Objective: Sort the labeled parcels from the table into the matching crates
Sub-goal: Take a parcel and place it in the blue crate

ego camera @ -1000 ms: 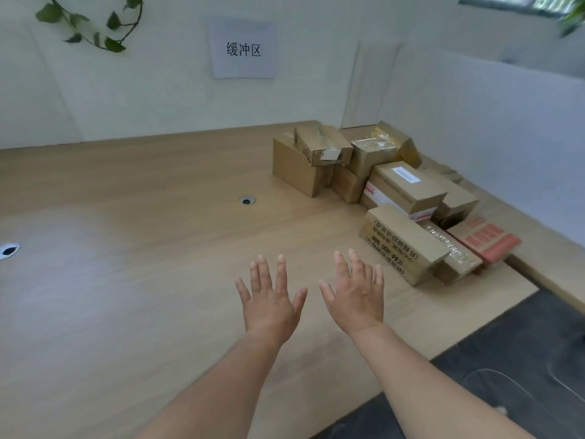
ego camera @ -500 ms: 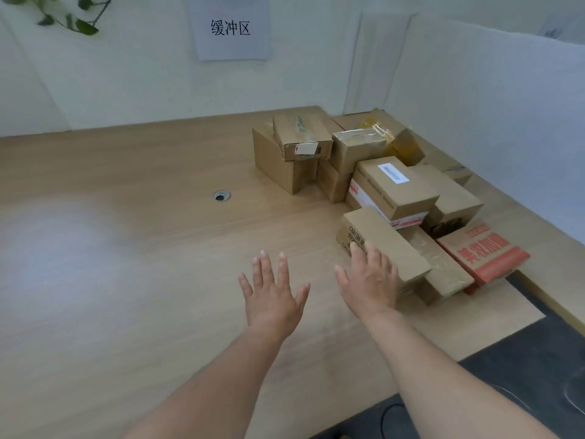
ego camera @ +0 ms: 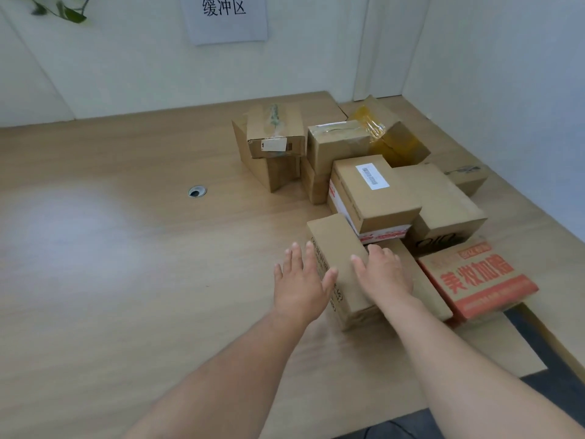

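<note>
Several cardboard parcels are piled at the right of the wooden table [ego camera: 126, 280]. Nearest me lies a long brown parcel [ego camera: 335, 245] with printed text on its left side. My right hand [ego camera: 383, 277] rests flat on its top, fingers curling over the far right edge. My left hand [ego camera: 300, 280] is spread with fingers apart, its thumb against the parcel's left side. Behind it sits a parcel with a white barcode label [ego camera: 373, 188]. A red-and-brown printed parcel [ego camera: 478, 280] lies to the right. No crates are in view.
More boxes stack toward the back: one with a small label [ego camera: 275, 131] and one wrapped in yellow tape [ego camera: 389, 134]. A cable hole [ego camera: 197, 191] sits in the tabletop. A paper sign [ego camera: 224, 17] hangs on the wall. White partitions enclose the right side; dark floor lies lower right.
Both hands moved forward and right to the nearest long parcel; the right hand now lies on its top, the left reaches its side. The view has moved closer to the pile.
</note>
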Demonstrator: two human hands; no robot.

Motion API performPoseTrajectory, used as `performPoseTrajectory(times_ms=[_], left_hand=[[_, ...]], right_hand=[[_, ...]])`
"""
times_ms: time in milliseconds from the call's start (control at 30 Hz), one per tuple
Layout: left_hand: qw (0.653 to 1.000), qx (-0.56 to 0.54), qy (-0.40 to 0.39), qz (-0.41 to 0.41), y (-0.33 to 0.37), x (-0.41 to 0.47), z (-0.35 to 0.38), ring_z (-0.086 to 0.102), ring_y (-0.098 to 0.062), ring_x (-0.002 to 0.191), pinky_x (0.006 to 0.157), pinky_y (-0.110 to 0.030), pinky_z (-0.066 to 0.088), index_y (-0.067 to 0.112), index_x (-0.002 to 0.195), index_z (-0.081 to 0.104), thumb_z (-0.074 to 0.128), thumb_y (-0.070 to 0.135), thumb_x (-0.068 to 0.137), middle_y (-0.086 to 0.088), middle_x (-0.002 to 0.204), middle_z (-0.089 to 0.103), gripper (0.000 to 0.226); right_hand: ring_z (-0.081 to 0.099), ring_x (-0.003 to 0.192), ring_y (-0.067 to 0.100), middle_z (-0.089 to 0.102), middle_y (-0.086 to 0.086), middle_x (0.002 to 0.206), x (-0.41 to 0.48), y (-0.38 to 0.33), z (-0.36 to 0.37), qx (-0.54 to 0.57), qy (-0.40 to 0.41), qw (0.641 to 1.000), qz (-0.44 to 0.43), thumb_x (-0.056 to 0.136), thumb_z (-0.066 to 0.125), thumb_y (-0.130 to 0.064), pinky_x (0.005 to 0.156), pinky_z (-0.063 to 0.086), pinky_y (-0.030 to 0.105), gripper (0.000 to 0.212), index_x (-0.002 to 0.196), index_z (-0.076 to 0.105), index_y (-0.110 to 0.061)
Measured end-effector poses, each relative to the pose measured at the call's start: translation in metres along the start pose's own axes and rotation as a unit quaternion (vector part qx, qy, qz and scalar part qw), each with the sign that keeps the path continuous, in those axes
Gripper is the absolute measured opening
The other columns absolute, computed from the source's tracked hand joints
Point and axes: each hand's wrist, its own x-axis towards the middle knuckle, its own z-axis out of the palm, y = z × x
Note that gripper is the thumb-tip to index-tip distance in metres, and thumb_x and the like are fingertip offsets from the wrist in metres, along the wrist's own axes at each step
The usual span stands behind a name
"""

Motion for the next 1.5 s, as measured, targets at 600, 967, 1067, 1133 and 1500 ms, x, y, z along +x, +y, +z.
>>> performPoseTrajectory(times_ms=[600,967,1067,1133,1500], left_hand=[[0.887,-0.416,0.053,-0.193,-0.048,-0.016,-0.034,0.052,-0.026,0.123,0.105,-0.043,0.042,0.022,0.145,0.034,0.040,0.051,0.098,-0.005,0.138,0.052,0.056],[0.819,-0.467,0.175,-0.285,-0.096,-0.066,-0.090,0.055,-0.022,0.112,0.081,-0.038,0.049,0.028,0.146,0.029,0.033,0.074,0.087,0.002,0.132,0.052,0.075],[0.804,-0.472,0.199,-0.302,-0.114,-0.086,-0.101,0.055,-0.023,0.112,0.081,-0.040,0.050,0.029,0.146,0.029,0.031,0.076,0.086,0.001,0.134,0.052,0.076],[0.798,-0.474,0.213,-0.305,-0.126,-0.099,-0.108,0.057,-0.022,0.109,0.078,-0.039,0.051,0.029,0.143,0.033,0.030,0.077,0.085,0.000,0.130,0.054,0.075],[0.715,-0.510,0.306,-0.366,-0.190,-0.176,-0.145,0.058,-0.025,0.102,0.083,-0.051,0.054,0.016,0.114,0.040,0.031,0.083,0.079,-0.004,0.112,0.058,0.077]], right_hand=[[0.056,0.105,0.027,0.060,0.005,0.119,0.001,-0.080,0.025,0.206,-0.216,0.951,-0.077,0.088,0.052,-0.048,0.082,0.046,0.035,0.048,0.124,0.045,-0.017],[0.059,0.104,0.022,0.061,0.000,0.110,-0.023,-0.159,0.023,0.309,-0.337,0.869,-0.190,0.083,0.063,-0.024,0.097,0.045,0.044,0.077,0.149,0.023,-0.031],[0.059,0.106,0.022,0.061,0.001,0.114,-0.040,-0.181,0.028,0.313,-0.355,0.852,-0.223,0.084,0.064,-0.027,0.097,0.046,0.043,0.076,0.149,0.024,-0.030],[0.059,0.106,0.019,0.061,-0.002,0.119,-0.054,-0.193,0.031,0.326,-0.365,0.839,-0.235,0.085,0.063,-0.034,0.095,0.047,0.041,0.067,0.144,0.032,-0.029],[0.058,0.104,0.025,0.062,0.004,0.113,-0.134,-0.276,0.023,0.332,-0.366,0.834,-0.247,0.069,0.031,-0.082,0.094,0.046,0.047,0.083,0.113,0.059,-0.017]])
